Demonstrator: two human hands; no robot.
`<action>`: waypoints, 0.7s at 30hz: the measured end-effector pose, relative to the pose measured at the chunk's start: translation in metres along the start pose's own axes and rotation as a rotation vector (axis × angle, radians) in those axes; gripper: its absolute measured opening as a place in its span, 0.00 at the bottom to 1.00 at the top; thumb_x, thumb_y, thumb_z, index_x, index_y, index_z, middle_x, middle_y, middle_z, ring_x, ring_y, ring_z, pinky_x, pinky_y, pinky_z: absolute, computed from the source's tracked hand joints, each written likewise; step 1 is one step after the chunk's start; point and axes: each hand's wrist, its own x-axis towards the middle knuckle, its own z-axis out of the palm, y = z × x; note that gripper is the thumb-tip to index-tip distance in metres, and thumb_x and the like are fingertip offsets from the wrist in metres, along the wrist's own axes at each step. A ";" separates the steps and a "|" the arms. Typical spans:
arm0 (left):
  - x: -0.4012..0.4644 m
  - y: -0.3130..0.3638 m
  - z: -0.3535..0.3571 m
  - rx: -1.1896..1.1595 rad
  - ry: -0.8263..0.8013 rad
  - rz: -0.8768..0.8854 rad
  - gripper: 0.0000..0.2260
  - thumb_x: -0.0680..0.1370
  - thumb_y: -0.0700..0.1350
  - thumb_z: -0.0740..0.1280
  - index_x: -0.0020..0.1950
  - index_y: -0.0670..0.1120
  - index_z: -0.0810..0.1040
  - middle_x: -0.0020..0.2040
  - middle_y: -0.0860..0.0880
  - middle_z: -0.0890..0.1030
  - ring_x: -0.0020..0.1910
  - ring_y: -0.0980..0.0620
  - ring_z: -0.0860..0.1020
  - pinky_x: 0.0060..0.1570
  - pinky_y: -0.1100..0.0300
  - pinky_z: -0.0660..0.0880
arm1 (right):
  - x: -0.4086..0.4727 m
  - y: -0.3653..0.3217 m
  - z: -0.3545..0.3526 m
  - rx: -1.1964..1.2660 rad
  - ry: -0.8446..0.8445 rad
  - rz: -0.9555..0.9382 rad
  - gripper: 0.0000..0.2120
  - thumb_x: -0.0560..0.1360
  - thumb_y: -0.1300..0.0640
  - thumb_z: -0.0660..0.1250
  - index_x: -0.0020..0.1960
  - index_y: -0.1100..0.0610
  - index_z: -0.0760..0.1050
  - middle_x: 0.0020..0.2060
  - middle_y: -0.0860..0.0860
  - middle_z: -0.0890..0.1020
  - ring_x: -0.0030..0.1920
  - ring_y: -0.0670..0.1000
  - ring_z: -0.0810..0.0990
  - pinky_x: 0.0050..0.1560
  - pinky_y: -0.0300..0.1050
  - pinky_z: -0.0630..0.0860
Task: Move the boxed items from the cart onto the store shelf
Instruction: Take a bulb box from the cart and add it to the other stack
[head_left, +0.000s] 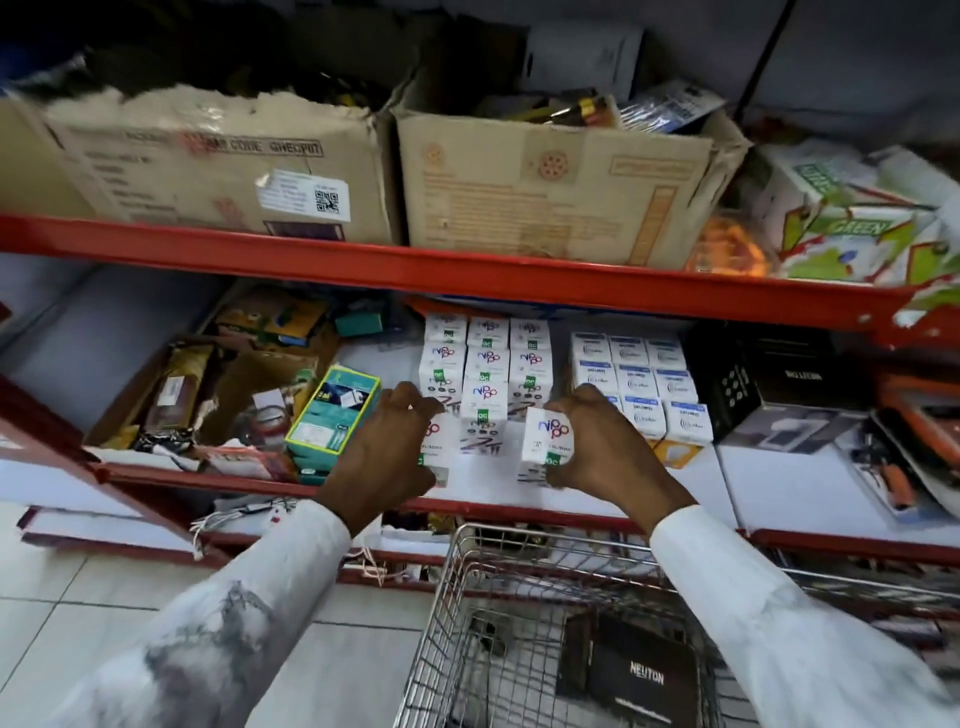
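Observation:
Both my hands reach onto the white shelf (483, 480) with its red front edge. My left hand (387, 447) grips a small white Nippo box (439, 441), mostly hidden by my fingers. My right hand (597, 441) holds another white Nippo box (545, 441), upright at the shelf front. Behind them stand rows of the same white Nippo boxes (485, 364), stacked. The wire cart (457, 613) sits below me; a black Neuton box (639, 675) lies inside it.
A second group of white boxes (639, 384) stands right of the Nippo rows, then black boxes (779, 384). A green box (337, 410) and cluttered cartons lie left. Two big cardboard cartons (550, 192) fill the red shelf above. Tools lie far right.

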 end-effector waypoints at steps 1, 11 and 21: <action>0.007 -0.003 0.000 0.015 0.000 -0.005 0.35 0.61 0.41 0.76 0.67 0.45 0.71 0.60 0.43 0.70 0.62 0.40 0.69 0.61 0.47 0.73 | 0.008 0.001 0.001 -0.016 0.007 -0.005 0.37 0.57 0.53 0.80 0.64 0.54 0.72 0.56 0.53 0.73 0.57 0.55 0.74 0.54 0.50 0.77; 0.064 -0.024 0.025 0.152 -0.047 -0.014 0.34 0.60 0.43 0.75 0.66 0.46 0.72 0.59 0.43 0.73 0.58 0.40 0.69 0.54 0.45 0.76 | 0.062 0.004 0.020 -0.249 0.034 -0.035 0.31 0.59 0.50 0.78 0.60 0.55 0.75 0.56 0.55 0.78 0.56 0.58 0.73 0.54 0.52 0.76; 0.084 -0.023 0.037 0.248 -0.032 -0.006 0.34 0.61 0.46 0.73 0.67 0.51 0.71 0.56 0.46 0.76 0.56 0.41 0.71 0.52 0.47 0.74 | 0.082 0.014 0.035 -0.245 0.030 -0.024 0.30 0.58 0.51 0.78 0.58 0.57 0.76 0.54 0.55 0.78 0.59 0.56 0.71 0.55 0.51 0.77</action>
